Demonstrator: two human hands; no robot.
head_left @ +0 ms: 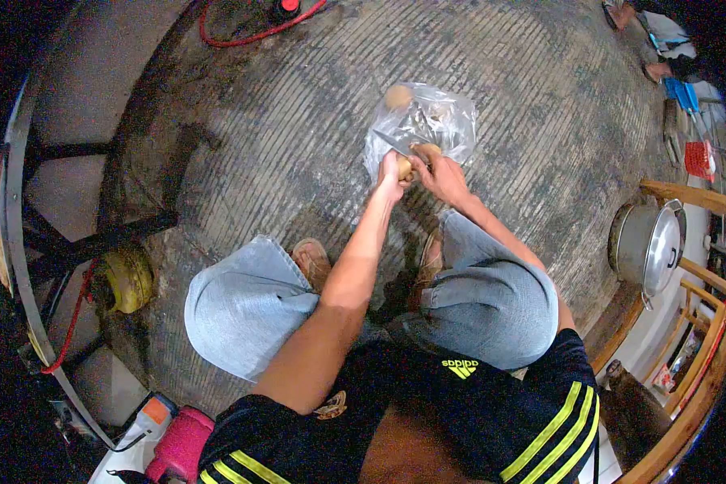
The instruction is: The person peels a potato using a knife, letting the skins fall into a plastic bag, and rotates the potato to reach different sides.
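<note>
My left hand (390, 179) is closed around a yellow-brown potato (404, 168). In my right hand (444, 177) is a knife (391, 142), its blade pointing up and left past the potato. The fingers of both hands almost meet at the potato. Just beyond them a clear plastic bag (458, 121) lies spread on the floor. Another potato (398, 98) rests at the far left part of the bag, and small pale bits show within its folds.
Grooved concrete floor (282, 145) surrounds me. A lidded metal pot (639, 246) stands to the right near wooden furniture (694, 323). A yellow-green gas cylinder (129, 280) sits under a dark-framed table at left. A red hose (254, 36) lies ahead; another person's foot (656, 73) shows far right.
</note>
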